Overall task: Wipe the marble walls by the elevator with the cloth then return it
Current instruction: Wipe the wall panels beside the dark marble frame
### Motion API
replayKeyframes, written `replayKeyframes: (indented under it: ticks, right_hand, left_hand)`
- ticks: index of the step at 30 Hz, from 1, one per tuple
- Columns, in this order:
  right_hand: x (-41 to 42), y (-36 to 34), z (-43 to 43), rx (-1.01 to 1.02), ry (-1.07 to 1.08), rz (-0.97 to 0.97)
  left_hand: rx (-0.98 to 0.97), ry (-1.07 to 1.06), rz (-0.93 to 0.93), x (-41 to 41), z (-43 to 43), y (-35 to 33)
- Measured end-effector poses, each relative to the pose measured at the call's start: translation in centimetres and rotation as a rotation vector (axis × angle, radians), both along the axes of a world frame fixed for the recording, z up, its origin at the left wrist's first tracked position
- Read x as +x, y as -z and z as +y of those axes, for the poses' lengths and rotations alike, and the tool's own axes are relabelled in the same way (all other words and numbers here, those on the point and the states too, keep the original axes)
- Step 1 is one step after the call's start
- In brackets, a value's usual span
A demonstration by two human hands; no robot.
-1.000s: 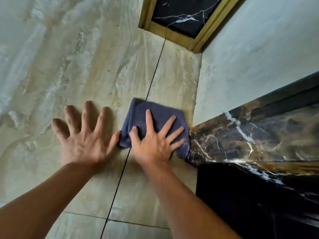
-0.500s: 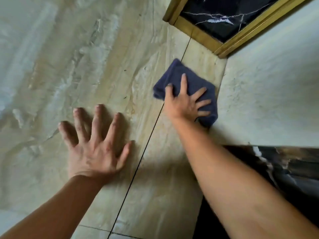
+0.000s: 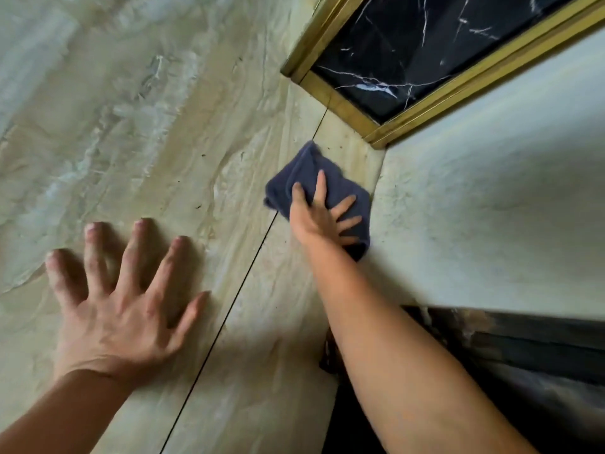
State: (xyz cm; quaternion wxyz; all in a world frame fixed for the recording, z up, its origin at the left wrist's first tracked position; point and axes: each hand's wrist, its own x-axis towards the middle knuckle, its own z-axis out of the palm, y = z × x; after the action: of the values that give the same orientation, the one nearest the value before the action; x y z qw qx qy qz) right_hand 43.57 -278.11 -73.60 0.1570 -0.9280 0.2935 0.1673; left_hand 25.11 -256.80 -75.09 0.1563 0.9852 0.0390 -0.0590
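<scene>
A dark blue cloth [image 3: 306,173] lies flat against the beige marble wall [image 3: 157,132], close to the corner with the pale side wall. My right hand [image 3: 319,214] presses on the cloth with fingers spread, arm stretched up. Down on the left, my left hand [image 3: 121,296] rests flat on the marble with fingers apart and nothing in it. A thin dark joint line [image 3: 242,283] runs between the two hands.
A gold-framed black marble panel [image 3: 409,50] sits above the cloth at upper right. A pale plaster side wall [image 3: 491,208] meets the marble at the corner. Dark brown marble trim [image 3: 507,348] runs along the lower right.
My right hand has slid the cloth up the wall, from beside the dark trim toward the gold frame. The left hand stays planted on the marble.
</scene>
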Motion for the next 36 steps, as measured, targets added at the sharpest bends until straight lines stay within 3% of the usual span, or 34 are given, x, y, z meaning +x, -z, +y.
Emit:
replayKeyframes:
  ticks: [3,5,8,10,12,15,17,19,21,25,27,29,31,33,36]
  right_hand:
    - [8.8,-0.5,-2.2,0.073,0.044,-0.029]
    - [6.9,-0.9,-2.6,0.051,0.014,-0.070]
    - [-4.6,-0.2,0.3,-0.067,-0.148,-0.017]
    - [-15.6,0.3,3.2,-0.102,-0.238,-0.135]
    - [-19.2,0.1,4.3,-0.161,-0.227,-0.218]
    - [-9.4,0.5,2.6,-0.099,-0.278,-0.138]
    - [-2.5,-0.5,0.5,-0.056,-0.201,-0.058]
    - [-1.2,-0.7,0.0,-0.021,-0.148,-0.010]
    - [-6.2,0.1,0.9,-0.092,-0.256,-0.038]
    - [-26.2,0.1,2.2,-0.162,-0.464,-0.168]
    - [-32.9,-1.2,1.7,-0.139,-0.410,-0.109]
    - [-36.1,-3.0,1.1,-0.105,-0.308,0.090]
    - [-38.1,-5.0,1.1,0.019,-0.204,0.248]
    - [-38.6,-6.0,0.5,0.172,-0.092,0.178]
    - [-39.7,-10.0,1.1,0.315,0.022,0.258]
  left_hand:
    - [-0.131,0.026,-0.050,0.0,0.3,2.8]
    - [-0.136,0.031,-0.024,0.0,0.2,3.6]
    - [-0.061,0.033,0.012,0.2,0.2,2.1]
    - [-0.047,0.016,0.001,0.0,0.2,1.5]
    - [-0.059,-0.032,-0.034,0.0,-0.2,1.0]
    - [-0.054,-0.049,-0.030,0.5,-0.5,0.1]
    - [-0.038,-0.020,-0.018,0.5,-0.3,-0.1]
    - [0.005,-0.006,-0.007,0.3,-0.2,0.1]
    - [0.024,0.000,0.016,0.3,-0.3,-0.4]
    - [0.088,0.044,0.077,0.3,-0.3,-1.1]
    - [0.150,0.043,0.151,0.0,-0.4,-2.1]
    - [0.158,0.063,0.270,-1.7,-1.7,-4.4]
    - [0.063,0.072,0.368,-6.0,-3.2,-8.3]
    - [-0.155,0.046,0.418,-11.4,-5.0,-10.7]
    - [-0.457,-0.161,0.650,-19.2,-5.0,-15.0]
